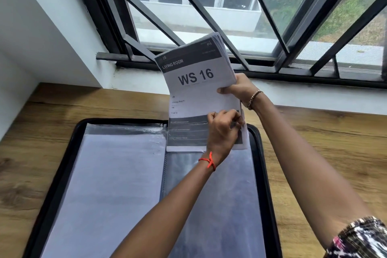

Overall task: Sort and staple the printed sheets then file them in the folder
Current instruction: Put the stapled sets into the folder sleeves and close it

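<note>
A stack of printed sheets [194, 90], its top page reading "LIVING ROOM WS 16", stands upright over the far end of an open black folder [258, 153]. My right hand [240, 88] grips the stack's right edge about halfway up. My left hand [222, 130] pinches the lower right corner of the sheets, where the stack's bottom edge meets the opening of the clear plastic sleeve [209, 195] on the folder's right half. The stack's top fans out slightly toward the window.
The folder lies open on a wooden table [314, 142]; its left half holds a sleeve with white paper [104, 184]. A window with black metal bars [209, 16] and a white sill run along the table's far edge. A white wall corner stands at left.
</note>
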`<state>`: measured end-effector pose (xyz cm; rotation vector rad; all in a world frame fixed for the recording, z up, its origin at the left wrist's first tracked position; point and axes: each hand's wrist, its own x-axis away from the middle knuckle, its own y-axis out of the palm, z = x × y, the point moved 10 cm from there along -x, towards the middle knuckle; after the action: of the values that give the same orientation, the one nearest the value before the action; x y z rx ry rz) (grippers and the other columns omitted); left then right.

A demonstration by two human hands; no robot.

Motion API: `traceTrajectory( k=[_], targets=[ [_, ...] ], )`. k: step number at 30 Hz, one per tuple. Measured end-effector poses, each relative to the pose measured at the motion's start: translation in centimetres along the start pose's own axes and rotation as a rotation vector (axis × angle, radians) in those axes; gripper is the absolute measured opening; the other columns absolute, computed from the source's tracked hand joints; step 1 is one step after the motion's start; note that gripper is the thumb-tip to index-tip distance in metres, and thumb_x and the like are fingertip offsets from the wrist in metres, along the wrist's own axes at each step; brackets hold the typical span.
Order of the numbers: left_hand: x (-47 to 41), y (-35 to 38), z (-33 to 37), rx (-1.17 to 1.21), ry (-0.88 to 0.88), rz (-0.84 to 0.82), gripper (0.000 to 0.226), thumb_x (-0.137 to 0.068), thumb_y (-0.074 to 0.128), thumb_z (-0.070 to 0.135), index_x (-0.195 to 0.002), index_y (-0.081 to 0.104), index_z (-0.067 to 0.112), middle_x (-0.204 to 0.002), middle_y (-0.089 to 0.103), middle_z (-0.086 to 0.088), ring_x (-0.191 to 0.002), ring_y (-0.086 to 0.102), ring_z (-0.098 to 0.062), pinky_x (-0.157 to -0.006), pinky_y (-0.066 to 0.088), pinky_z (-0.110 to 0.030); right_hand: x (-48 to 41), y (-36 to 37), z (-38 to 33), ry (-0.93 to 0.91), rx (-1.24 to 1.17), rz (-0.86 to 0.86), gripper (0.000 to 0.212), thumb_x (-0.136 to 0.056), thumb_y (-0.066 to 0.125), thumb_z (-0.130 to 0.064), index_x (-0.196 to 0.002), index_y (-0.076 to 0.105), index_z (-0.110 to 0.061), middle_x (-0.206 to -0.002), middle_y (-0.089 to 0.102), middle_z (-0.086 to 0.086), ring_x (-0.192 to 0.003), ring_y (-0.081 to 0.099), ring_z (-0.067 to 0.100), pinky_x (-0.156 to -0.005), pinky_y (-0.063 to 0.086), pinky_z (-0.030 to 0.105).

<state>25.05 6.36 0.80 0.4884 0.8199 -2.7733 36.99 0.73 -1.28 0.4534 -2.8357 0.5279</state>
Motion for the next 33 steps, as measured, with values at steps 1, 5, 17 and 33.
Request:
traceTrajectory(
  k=[1,5,17,33],
  targets=[
    [-0.1,0.0,0.1,-0.001,0.008,-0.002,0.017,-0.071,0.071,-0.001,-0.071,0.06,0.012,-0.07,0.065,-0.002,-0.068,0.056,-0.019,-0.072,0.025,-0.027,0.1,0.0,0.4,0.021,0.0,-0.017,0.018,-0.075,0.065,0.011,-0.082,0.062,-0.005,-0.077,0.059,0.006,-0.071,0.055,0.017,-0.066,0.048,0.026],
    [-0.3,-0.1,0.3,0.004,0.047,0.004,0.017,-0.07,0.071,-0.004,-0.071,0.061,0.01,-0.071,0.066,-0.003,-0.069,0.059,-0.022,-0.072,0.033,-0.032,1.2,0.3,2.4,0.134,0.005,-0.117,0.025,-0.072,0.063,0.016,-0.091,0.061,0.0,-0.086,0.062,0.012,-0.08,0.059,0.024,-0.076,0.053,0.031],
    [4.4,0.2,-3.1,-0.406,-0.001,-0.278,0.062,-0.085,0.032,0.057,-0.129,0.053,0.019,-0.149,0.036,-0.007,-0.141,0.024,-0.028,-0.108,0.023,-0.058,2.3,-2.4,7.2,0.307,-0.051,0.169,0.027,-0.09,0.057,-0.01,-0.113,0.058,0.002,-0.114,0.062,0.023,-0.088,0.059,0.027,-0.076,0.052,0.041],
    [9.2,1.1,-7.3,-0.597,-0.168,-0.612,0.087,-0.061,-0.016,0.082,-0.14,-0.018,0.045,-0.15,-0.034,0.006,-0.134,-0.039,-0.026,-0.097,-0.033,-0.055,4.8,-1.7,8.3,0.542,0.557,-0.107,0.012,-0.08,0.067,-0.005,-0.084,0.055,-0.004,-0.088,0.056,0.014,-0.076,0.056,0.025,-0.062,0.051,0.032]
  ],
)
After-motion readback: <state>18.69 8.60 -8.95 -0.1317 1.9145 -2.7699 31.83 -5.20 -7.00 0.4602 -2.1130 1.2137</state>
